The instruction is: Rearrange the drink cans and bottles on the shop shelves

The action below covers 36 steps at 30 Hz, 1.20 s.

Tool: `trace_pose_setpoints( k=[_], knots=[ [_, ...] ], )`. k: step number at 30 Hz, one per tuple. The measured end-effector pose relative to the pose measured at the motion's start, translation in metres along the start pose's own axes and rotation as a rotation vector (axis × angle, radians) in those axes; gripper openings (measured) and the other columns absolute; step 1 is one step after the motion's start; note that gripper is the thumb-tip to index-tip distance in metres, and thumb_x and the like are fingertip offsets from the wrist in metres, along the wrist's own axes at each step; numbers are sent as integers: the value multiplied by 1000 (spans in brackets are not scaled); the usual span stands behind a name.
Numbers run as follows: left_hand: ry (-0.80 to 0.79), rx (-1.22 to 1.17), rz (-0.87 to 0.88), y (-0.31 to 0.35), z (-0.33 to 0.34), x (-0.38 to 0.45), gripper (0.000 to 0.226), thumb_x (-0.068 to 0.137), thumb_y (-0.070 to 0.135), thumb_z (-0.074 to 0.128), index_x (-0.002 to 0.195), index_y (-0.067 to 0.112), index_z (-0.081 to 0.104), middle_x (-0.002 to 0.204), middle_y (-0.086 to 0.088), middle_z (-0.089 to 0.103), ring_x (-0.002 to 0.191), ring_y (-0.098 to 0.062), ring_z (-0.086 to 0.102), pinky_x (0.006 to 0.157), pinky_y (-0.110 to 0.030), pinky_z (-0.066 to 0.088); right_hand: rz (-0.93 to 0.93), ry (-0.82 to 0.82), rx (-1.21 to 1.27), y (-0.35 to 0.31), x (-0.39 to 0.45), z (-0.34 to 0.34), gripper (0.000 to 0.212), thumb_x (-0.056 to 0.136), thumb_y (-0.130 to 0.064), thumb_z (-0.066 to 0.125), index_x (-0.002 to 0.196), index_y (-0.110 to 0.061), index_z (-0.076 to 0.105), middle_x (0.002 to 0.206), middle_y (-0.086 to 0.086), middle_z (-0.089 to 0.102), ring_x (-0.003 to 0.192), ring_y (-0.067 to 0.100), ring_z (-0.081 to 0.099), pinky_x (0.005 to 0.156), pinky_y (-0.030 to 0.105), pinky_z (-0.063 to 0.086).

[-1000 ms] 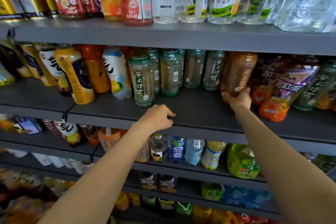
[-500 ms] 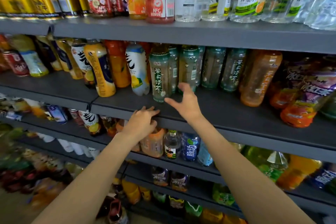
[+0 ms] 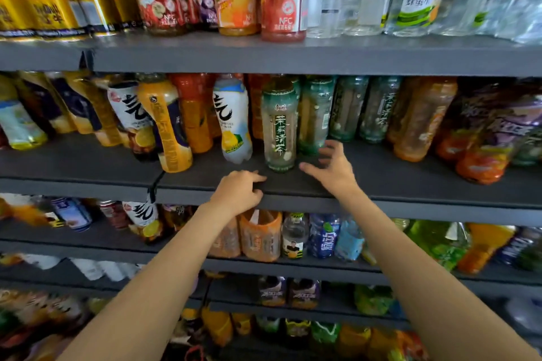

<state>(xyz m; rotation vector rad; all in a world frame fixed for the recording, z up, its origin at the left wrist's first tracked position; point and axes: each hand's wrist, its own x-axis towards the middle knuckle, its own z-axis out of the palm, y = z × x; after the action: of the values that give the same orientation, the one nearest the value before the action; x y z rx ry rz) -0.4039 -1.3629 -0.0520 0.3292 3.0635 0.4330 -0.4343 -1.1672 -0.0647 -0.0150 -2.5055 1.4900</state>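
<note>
My right hand (image 3: 333,168), open with fingers spread, is nearest the upright green tea bottle (image 3: 280,126) standing just ahead-left of it, while my left hand (image 3: 239,192) rests loosely curled and empty on the shelf (image 3: 410,184) edge.

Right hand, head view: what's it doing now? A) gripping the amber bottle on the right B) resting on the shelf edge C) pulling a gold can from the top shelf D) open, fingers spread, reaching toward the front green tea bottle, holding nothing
D: the right hand is open with fingers spread just right of the green tea bottle, holding nothing; the left hand is the one at the shelf edge.
</note>
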Motion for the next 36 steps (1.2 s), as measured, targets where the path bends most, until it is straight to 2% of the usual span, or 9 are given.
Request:
trace_pose_setpoints(
  k=[3, 7, 12, 16, 21, 27, 31, 33, 36],
  knots=[
    [-29, 18, 4, -1, 0, 11, 43, 94, 22, 48, 137, 25, 47, 148, 1, 38, 122, -23, 49, 93, -33, 42, -25, -61, -4, -20, 6, 33, 77, 74, -27, 78, 133, -6, 34, 131, 8, 52, 120, 22, 50, 87, 21, 37],
    [-58, 12, -4, -5, 3, 10, 44, 95, 21, 46, 139, 26, 43, 151, -1, 33, 135, -26, 33, 108, -42, 32, -54, 109, 20, -26, 9, 67, 57, 74, -21, 78, 116, -4, 44, 116, 11, 57, 108, 26, 55, 75, 24, 40],
    [-69, -35, 26, -11, 0, 14, 44, 96, 18, 45, 138, 29, 44, 151, 2, 32, 136, -23, 32, 107, -37, 30, -39, 254, -64, -1, -1, 32, 58, 72, -24, 79, 114, -3, 44, 115, 14, 55, 105, 27, 55, 81, 35, 45],
    [-50, -165, 23, -14, -3, 20, 39, 95, 15, 48, 132, 28, 52, 148, 4, 37, 135, -17, 34, 107, -34, 31, 88, 407, -91, 20, 15, -13, 58, 76, -21, 76, 117, 1, 42, 122, 19, 51, 112, 35, 52, 87, 41, 42],
    [-74, -190, 8, -18, -9, 27, 33, 94, 16, 49, 124, 27, 60, 143, 5, 44, 126, -15, 45, 103, -31, 36, 189, 367, -93, 23, 56, -27, 66, 78, -25, 75, 124, 2, 36, 132, 20, 46, 121, 36, 46, 96, 44, 39],
    [-46, -228, 31, -24, -2, 24, 36, 94, 12, 50, 125, 25, 59, 143, 5, 45, 132, -14, 39, 110, -34, 31, 112, 285, -118, 35, 57, -22, 68, 79, -24, 75, 128, 1, 35, 130, 19, 51, 120, 35, 49, 97, 44, 43],
    [37, -227, 67, -26, 14, 15, 39, 96, 12, 45, 131, 26, 53, 147, 6, 38, 140, -18, 25, 115, -50, 15, 75, 215, -160, 30, 50, -27, 65, 83, -17, 70, 134, -2, 33, 135, 17, 47, 124, 33, 46, 100, 39, 38],
    [106, -189, 74, -25, 22, 10, 40, 97, 13, 42, 134, 25, 50, 148, 6, 36, 142, -16, 22, 116, -49, 7, -9, 306, -184, 27, 36, -22, 66, 85, -13, 67, 138, 0, 30, 140, 19, 38, 127, 35, 40, 102, 38, 35],
    [213, -147, 153, -37, 31, -2, 42, 96, 11, 43, 136, 20, 47, 148, 2, 37, 141, -13, 24, 115, -38, 7, -335, 484, -150, 15, -7, 1, 42, 87, -4, 59, 125, 2, 42, 128, 20, 39, 115, 28, 45, 92, 28, 40]
  ],
)
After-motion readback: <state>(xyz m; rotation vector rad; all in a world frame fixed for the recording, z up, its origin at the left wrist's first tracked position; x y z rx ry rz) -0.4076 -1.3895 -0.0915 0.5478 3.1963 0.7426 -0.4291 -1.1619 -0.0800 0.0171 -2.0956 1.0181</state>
